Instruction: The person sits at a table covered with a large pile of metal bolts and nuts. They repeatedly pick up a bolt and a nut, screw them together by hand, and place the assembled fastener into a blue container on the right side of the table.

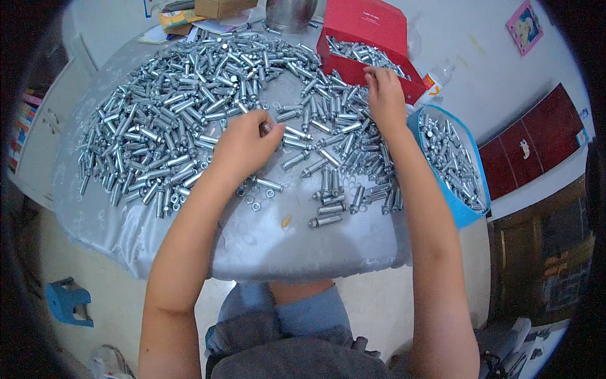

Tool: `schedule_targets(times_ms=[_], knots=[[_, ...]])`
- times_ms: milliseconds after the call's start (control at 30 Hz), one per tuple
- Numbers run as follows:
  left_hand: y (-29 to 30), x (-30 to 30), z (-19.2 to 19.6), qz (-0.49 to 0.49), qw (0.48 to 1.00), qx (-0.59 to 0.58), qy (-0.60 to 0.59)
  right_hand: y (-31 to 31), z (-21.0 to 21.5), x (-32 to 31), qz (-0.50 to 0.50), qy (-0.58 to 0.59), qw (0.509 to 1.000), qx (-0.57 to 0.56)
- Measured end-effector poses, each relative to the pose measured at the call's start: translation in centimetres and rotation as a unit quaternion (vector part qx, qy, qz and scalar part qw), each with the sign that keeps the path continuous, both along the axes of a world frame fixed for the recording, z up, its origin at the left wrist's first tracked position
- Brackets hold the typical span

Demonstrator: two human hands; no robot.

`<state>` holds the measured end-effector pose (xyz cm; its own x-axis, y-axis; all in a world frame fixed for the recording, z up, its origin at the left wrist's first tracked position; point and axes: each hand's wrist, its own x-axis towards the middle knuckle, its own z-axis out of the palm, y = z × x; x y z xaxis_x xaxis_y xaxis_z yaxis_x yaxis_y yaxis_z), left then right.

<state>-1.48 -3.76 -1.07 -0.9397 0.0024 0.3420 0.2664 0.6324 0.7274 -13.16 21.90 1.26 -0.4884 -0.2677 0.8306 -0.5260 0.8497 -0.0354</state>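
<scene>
The left hand (249, 142) bends over the inner edge of a big heap of silvery metal bolts (183, 114), fingers curled and thumb drawn in toward them; whether it grips a bolt cannot be told. The right hand (386, 101) reaches farther forward, its fingers bent at the front of a red box (366, 25); what, if anything, they hold is hidden. Between the two forearms lies a looser spread of the same bolts, some side by side, with two single bolts (325, 220) lying nearest the person. Small metal rings (255, 206) are scattered by the left wrist, and a small yellowish bit (286, 221) lies on the shiny grey tablecloth (252, 243). The red box stands with its lid raised and more bolts inside. Beside the right forearm, a blue container (467, 216) is also filled with bolts, and a clear bottle (437, 77) stands behind it. At the far edge of the table are a metal pot (290, 14) and a cardboard box (222, 7). A blue stool (68, 302) sits on the floor to the left.
</scene>
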Motion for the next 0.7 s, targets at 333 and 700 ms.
schedule_targets(times_ms=[333, 700], knots=[[0.0, 2.2, 2.4, -0.412, 0.805, 0.093, -0.417, -0.2, 1.4, 10.4, 0.31, -0.093, 0.702, -0.634], [0.5, 0.8, 2.6, -0.311, 0.776, 0.519, -0.181, -0.1, 0.0, 10.0, 0.221, -0.224, 0.659, -0.683]])
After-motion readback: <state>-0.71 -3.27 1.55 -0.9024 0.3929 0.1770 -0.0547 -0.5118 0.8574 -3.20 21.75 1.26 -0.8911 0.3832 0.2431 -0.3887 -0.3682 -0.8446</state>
